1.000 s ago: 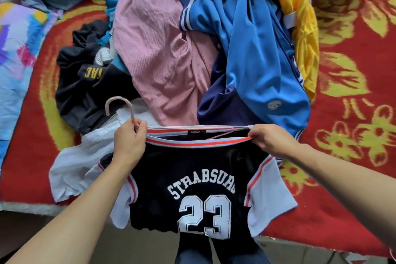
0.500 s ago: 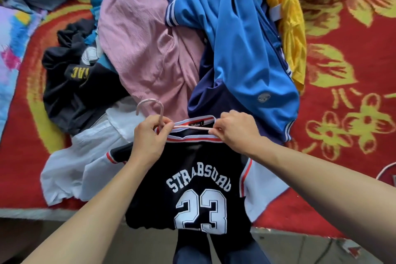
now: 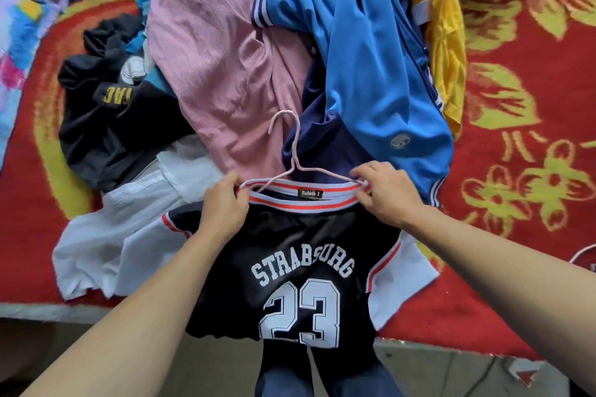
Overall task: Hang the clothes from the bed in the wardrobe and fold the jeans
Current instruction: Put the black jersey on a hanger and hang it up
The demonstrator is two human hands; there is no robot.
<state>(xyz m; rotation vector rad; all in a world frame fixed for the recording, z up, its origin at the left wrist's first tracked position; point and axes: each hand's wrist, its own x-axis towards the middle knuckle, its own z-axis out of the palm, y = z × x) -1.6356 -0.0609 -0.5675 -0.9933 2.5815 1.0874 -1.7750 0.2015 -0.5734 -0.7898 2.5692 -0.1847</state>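
Jersey (image 3: 290, 242) on pink hanger (image 3: 294, 167).
Left hand (image 3: 222, 206) and right hand (image 3: 383, 196) pinch neckband (image 3: 306, 205) ends, 9 and 3 o'clock.

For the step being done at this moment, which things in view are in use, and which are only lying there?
In use: black jersey, pink hanger, left hand, right hand, both pinching the collar.
Only lying there: pink top, blue jacket, yellow garment, black garment, white garment, red blanket.

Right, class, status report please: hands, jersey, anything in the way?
Left hand, right hand pinch striped collar of black number-23 jersey. Thin pink wire hanger in its neck. Heaped clothes beyond.
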